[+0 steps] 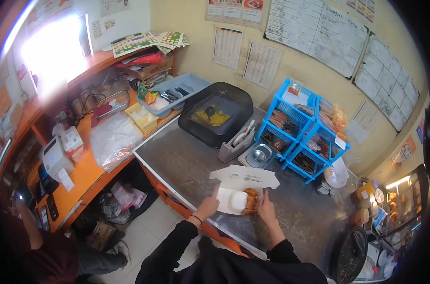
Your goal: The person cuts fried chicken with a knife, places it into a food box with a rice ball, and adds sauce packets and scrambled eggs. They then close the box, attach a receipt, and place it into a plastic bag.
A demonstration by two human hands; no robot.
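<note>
A white paper takeaway box point(223, 202) lies on the dark metal counter with its printed lid point(245, 177) raised at the back. Inside it, a mound of white rice point(237, 201) sits beside browned fried pieces point(250, 200), which look like fried chicken. My left hand point(207, 208) grips the box's left side, index finger stretched along the edge. At the opposite side my right hand point(266, 208) holds the right edge, close to the fried pieces. The undersides of both grips are hidden.
Behind the box stand a grey holder point(236, 142), a small scale point(259, 156) and a black tub point(217, 113) with yellow-green food. Blue stacked baskets point(302, 130) are at the back right. A dark round pan point(351, 255) is at front right. Another person point(39, 255) stands at left.
</note>
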